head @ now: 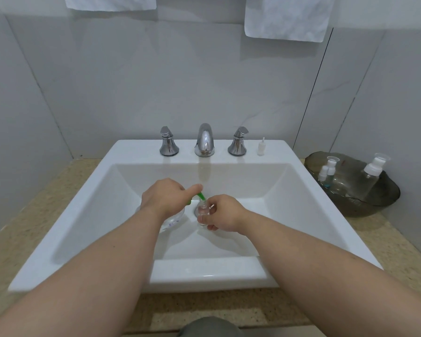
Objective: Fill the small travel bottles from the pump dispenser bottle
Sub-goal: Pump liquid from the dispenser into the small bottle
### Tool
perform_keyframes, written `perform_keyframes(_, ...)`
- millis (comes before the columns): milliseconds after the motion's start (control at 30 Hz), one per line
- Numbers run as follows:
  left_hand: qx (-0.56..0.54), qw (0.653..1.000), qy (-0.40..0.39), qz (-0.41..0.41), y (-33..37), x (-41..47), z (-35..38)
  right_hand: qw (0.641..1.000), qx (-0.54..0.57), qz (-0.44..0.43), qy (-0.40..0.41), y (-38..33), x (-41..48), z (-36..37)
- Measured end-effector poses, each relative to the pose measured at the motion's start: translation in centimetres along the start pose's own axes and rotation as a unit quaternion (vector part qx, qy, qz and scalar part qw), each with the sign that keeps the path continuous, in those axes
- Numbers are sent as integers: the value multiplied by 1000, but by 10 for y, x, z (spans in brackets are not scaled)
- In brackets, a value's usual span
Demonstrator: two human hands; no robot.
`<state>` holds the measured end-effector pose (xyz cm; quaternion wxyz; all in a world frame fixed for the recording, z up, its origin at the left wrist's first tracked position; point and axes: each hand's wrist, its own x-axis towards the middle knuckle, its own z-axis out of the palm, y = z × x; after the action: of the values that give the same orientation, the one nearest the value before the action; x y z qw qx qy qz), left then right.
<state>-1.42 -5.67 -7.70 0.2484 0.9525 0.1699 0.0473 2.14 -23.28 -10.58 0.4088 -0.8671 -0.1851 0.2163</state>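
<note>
Over the white sink basin (277, 190) my left hand (164, 199) lies on top of a clear pump dispenser bottle (171, 221), fingers curled over its head, and the green spout (201, 197) sticks out to the right. My right hand (223, 212) pinches a small clear travel bottle (203, 214) upright, with its open neck right under the spout's tip. The drain is mostly hidden behind this small bottle. A small white cap with a nozzle (261, 147) stands on the sink ledge, right of the taps.
A chrome faucet (204, 139) with two handles (168, 141) (238, 141) stands at the back of the sink. A dark translucent bowl (374, 203) on the beige counter at right holds several clear bottles with white caps. White towels (287, 18) hang above.
</note>
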Motion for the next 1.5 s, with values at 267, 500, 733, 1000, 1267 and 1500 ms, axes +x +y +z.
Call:
perform_keyframes(267,-6,1000,3,-4,2,1,1,1000,3,0,-1,0,-1,-1)
perform_keyframes(500,-11,1000,16,-11,1,2,2,1000,2,-5,1,0,0,0)
perform_keyframes(733,-12,1000,12,-10,2,3,2,1000,-1,-9,-2,0,0,0)
perform_keyframes(1000,-16,1000,0,-12,2,3,2,1000,-7,-11,-5,0,1,1)
perform_keyframes(1267,-13,1000,-7,-9,4,3,1,1000,-19,-9,-7,2,3,3)
perform_keyframes(1500,-1,1000,-3,-1,1,4,2,1000,-27,-10,-10,0,4,4)
